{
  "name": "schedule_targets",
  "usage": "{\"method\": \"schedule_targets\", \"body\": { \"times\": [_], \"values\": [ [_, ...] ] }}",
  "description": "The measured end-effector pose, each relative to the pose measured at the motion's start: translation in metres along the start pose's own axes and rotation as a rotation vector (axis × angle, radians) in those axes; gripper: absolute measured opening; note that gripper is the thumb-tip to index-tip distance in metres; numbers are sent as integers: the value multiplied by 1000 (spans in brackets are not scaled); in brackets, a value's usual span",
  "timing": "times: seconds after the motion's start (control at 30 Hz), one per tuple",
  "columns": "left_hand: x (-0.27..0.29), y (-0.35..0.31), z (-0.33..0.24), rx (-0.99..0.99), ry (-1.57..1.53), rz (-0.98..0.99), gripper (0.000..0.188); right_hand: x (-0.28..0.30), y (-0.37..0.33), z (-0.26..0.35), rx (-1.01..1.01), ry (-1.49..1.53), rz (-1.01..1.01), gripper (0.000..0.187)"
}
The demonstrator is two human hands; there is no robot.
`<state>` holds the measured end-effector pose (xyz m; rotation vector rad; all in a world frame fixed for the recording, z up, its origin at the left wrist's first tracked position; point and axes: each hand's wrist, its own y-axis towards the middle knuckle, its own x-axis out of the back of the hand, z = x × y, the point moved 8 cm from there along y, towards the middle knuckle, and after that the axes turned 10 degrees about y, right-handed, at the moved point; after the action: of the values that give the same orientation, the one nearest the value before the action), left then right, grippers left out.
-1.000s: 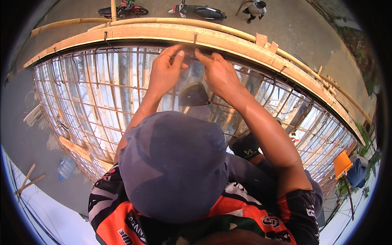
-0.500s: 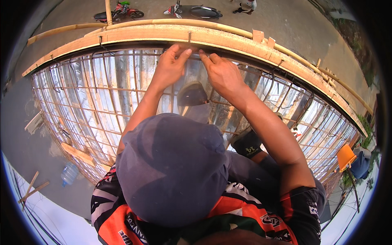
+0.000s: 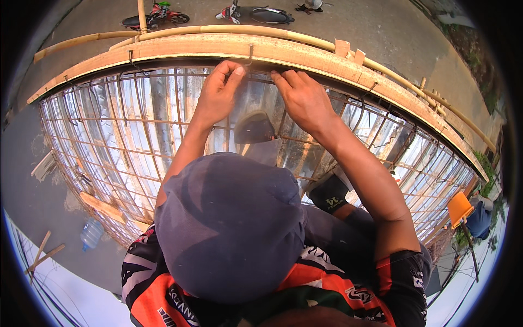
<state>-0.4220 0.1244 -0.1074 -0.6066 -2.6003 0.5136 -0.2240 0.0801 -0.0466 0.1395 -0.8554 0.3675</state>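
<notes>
At the inner edge of a long timber board (image 3: 201, 46), my left hand (image 3: 216, 97) is raised with thumb and forefinger close together. Beside its thumb tip hangs the lower end of a bent steel hook (image 3: 250, 53), which laps over the board. My right hand (image 3: 306, 101) is a little to the right, fingers curled and bunched at the top of the steel bar grid (image 3: 212, 127). Whatever lies between the fingertips of either hand is too small or hidden to make out. Behind the grid stand corrugated metal sheets (image 3: 177, 95).
Bamboo poles (image 3: 234, 29) run along the board's far side. Below are two motorbikes (image 3: 155, 16) on the pavement. My shoe (image 3: 254, 128) is among the bars. An orange chair (image 3: 460, 209) is at right; a clear water jug (image 3: 91, 234) and a loose plank (image 3: 102, 205) are at left.
My hands have drawn slightly apart, the left shifting left and the right a little to the right and down. A person at the top has moved mostly out of view.
</notes>
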Motion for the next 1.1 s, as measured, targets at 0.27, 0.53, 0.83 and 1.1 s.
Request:
{"method": "schedule_targets", "body": {
  "times": [0.27,0.53,0.83,1.1],
  "values": [
    [12,2,-69,-115,409,-142,28,-16,16,-3,-120,55,-74,38],
    [11,-4,-42,-109,15,-119,20,5,-7,-3,-101,453,-160,25],
    [19,-1,-117,-140,757,-64,22,-14,-2,-2,-276,744,-119,30],
    [-8,-57,-33,204,-284,-160,31,-31,-1,-3,-647,1174,-13,43]
  ]
}}
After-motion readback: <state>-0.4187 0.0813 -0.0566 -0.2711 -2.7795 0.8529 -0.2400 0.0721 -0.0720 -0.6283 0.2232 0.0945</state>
